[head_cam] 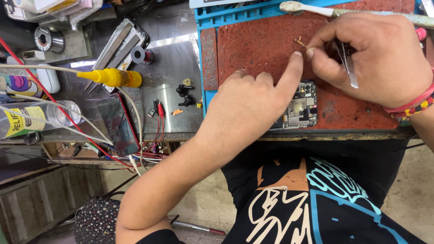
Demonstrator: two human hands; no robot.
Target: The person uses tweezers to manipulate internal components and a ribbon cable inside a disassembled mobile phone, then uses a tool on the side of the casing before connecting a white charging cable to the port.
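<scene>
Head view: the left hand (253,97) lies on a worn red mat (266,45) on the tabletop, most fingers curled under, the index finger stretched out with its tip pressed to the mat just beside a tiny gold-coloured part (300,42). The right hand (370,54) comes in from the other side, thumb and forefinger pressed together around a pair of metal tweezers (348,63), whose points are hidden behind the fingers, near the part. Whether the points touch the part cannot be told.

The part looks feather-light, thin and easily bent or flicked away; it likely wants a gentle grip at its edge with the tweezers, not bare fingers. Under the left hand lies a bare phone circuit board (302,106), stiff but fragile, best held by its rim.

To the left sit a yellow-tipped bottle (113,77), a dark phone (118,124) and red wires (159,122).
</scene>
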